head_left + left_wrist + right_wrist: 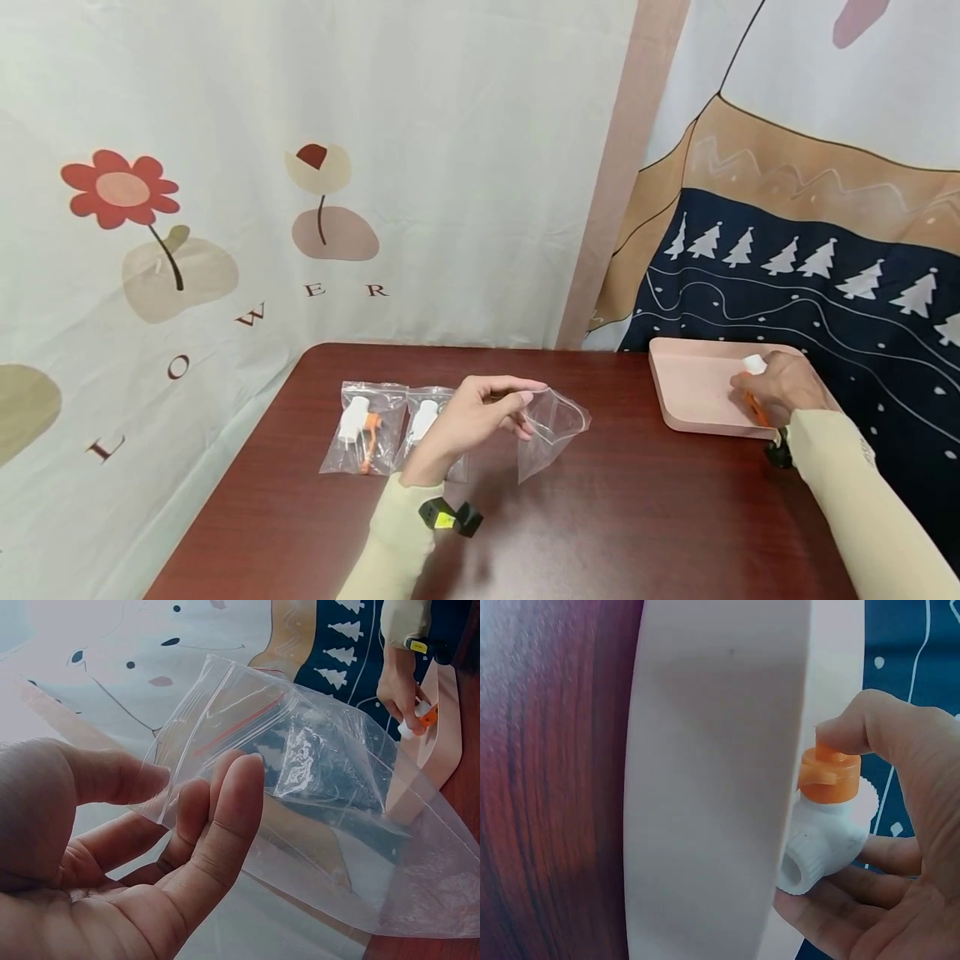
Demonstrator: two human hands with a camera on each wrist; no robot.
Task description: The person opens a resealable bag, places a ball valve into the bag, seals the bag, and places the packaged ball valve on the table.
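My left hand [468,417] pinches a clear zip bag [553,437] by its upper edge, above the middle of the table. In the left wrist view the bag [330,780] hangs away from the thumb and fingers, with nothing visible inside. Over at the pink tray, my right hand [795,385] holds a white plastic valve [754,364] with an orange handle. The right wrist view shows the thumb on the orange handle [831,776] and fingers beneath the white body [829,832]. The tray wall hides part of the valve there.
A shallow pink tray [690,371] stands at the table's back right. Two clear bags lie at the back left: one bag [386,446] holds white and orange parts, and the other bag [423,417] is partly behind my left hand. A printed curtain [450,167] hangs behind the table [600,533].
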